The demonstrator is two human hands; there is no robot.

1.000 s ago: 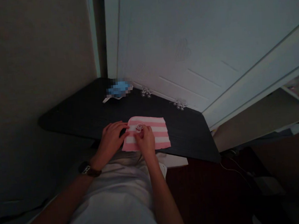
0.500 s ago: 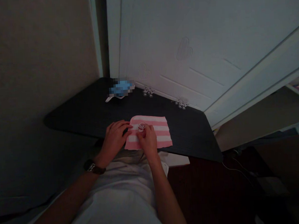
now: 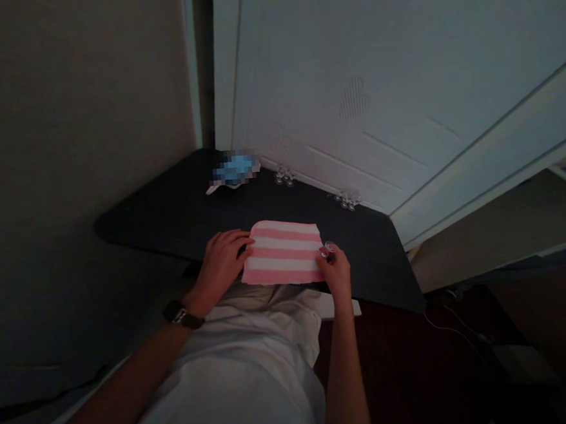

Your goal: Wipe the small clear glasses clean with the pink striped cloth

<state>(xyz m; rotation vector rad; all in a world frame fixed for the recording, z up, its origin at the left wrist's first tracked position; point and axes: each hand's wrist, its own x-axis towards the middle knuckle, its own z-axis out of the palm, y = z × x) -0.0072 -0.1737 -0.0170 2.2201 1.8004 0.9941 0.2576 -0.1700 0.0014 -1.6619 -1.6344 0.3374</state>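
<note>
A: Holding anything in the right hand (image 3: 336, 271)?
B: Yep, pinching a small clear round piece (image 3: 329, 246) with narrowed fingers, at the right edge of the pink-and-white striped cloth (image 3: 286, 252)
A: And with the left hand (image 3: 224, 260)?
B: Just touching the left edge of that cloth on the black tabletop (image 3: 177, 216), with fingers loosely spread
A: See anything farther out?
B: Yeah, two clusters of clear pieces (image 3: 347, 199) by the white panel (image 3: 296, 62), plus a blurred blue item (image 3: 236, 169), back left

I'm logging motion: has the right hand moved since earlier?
Yes: the right hand moved rightward across the cloth, nearer the right end of the black tabletop.
</note>
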